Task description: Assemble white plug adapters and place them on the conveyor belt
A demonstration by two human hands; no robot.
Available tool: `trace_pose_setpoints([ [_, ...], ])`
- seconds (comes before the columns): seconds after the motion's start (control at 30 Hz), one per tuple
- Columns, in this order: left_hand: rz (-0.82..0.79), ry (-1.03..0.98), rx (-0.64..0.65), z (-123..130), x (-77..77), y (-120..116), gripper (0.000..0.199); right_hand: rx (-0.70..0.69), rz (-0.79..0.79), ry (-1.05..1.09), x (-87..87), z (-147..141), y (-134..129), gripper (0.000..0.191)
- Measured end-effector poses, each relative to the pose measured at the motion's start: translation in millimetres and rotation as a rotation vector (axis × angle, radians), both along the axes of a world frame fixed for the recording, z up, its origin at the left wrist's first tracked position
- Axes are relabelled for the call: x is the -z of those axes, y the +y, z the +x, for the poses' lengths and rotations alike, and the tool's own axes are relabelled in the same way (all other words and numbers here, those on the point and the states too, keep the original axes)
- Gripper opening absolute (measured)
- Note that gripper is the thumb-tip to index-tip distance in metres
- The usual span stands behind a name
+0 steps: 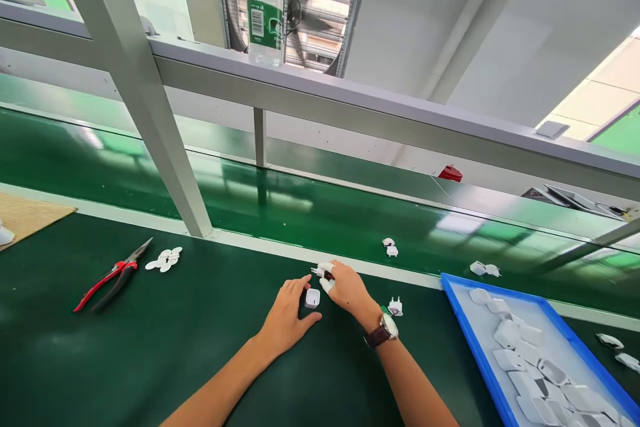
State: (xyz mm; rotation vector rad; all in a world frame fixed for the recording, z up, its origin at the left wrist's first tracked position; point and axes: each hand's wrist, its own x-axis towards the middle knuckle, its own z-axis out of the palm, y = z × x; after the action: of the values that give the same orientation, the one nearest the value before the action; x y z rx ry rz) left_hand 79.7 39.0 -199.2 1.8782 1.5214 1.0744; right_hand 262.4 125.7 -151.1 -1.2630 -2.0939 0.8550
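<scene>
A small white square charger housing (313,299) rests on the dark green table between the thumb and fingers of my left hand (286,315). That hand lies with thumb and fingers apart around the housing, and I see no firm grip. Just beyond it, my right hand (349,290) pinches a white plug piece with metal prongs (319,272). White covers sit on the right fingertips, partly hiding the piece. To the right of my right wrist, another white plug piece (395,307) lies on the table with its prongs pointing up, beside something green mostly behind the watch.
On the right, a blue-rimmed tray (475,347) bears several white housings. Pliers with red and black handles (116,273) and a cluster of white discs (165,259) lie left. White parts (390,247) sit on the green belt. A slanted post (145,107) and rail stand ahead, with a bottle (265,13) on the rail.
</scene>
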Motion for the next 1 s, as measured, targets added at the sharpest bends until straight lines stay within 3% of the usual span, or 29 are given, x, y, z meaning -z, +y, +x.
trace_pose_setpoints([
  [0.1, -0.007, 0.0, -0.009, 1.7, 3.8, 0.4, 0.082, 0.133, -0.131, 0.189, 11.4, 10.4, 1.2, 0.039],
  [0.2, 0.018, 0.033, -0.018, 2.5, 4.2, 1.9, 0.077, 0.244, -0.258, 0.392, 17.0, 21.5, -7.2, 0.053],
  [0.37, 0.28, 0.117, 0.016, 9.5, -9.3, 0.6, 0.08, 0.32, -0.405, 0.622, 15.9, 21.4, -35.8, 0.066],
  [0.5, 0.402, -0.006, 0.115, 19.4, -23.3, -7.0, 0.035, 0.309, -0.504, 0.806, 12.7, 9.8, -62.4, 0.076],
  [0.57, 0.354, -0.105, 0.139, 21.2, -29.1, -11.6, 0.03, 0.273, -0.451, 0.79, 8.0, 9.1, -74.9, 0.076],
  [0.67, 0.191, -0.247, 0.125, 19.9, -38.5, -19.3, 0.036, 0.191, -0.153, 0.579, -5.0, 17.7, -90.4, 0.075],
  [0.73, 0.076, -0.336, 0.141, 19.0, -46.0, -25.5, 0.038, 0.063, 0.021, 0.403, -15.6, 25.6, -97.9, 0.065],
  [0.87, -0.032, -0.453, 0.232, 19.7, -59.9, -40.1, 0.037, -0.138, -0.028, 0.292, -26.5, 33.8, -106.8, 0.041],
  [1.0, 0.029, -0.405, 0.223, 12.7, -62.3, -42.7, 0.054, -0.051, -0.079, 0.406, -15.5, 38.1, -107.4, 0.042],
])
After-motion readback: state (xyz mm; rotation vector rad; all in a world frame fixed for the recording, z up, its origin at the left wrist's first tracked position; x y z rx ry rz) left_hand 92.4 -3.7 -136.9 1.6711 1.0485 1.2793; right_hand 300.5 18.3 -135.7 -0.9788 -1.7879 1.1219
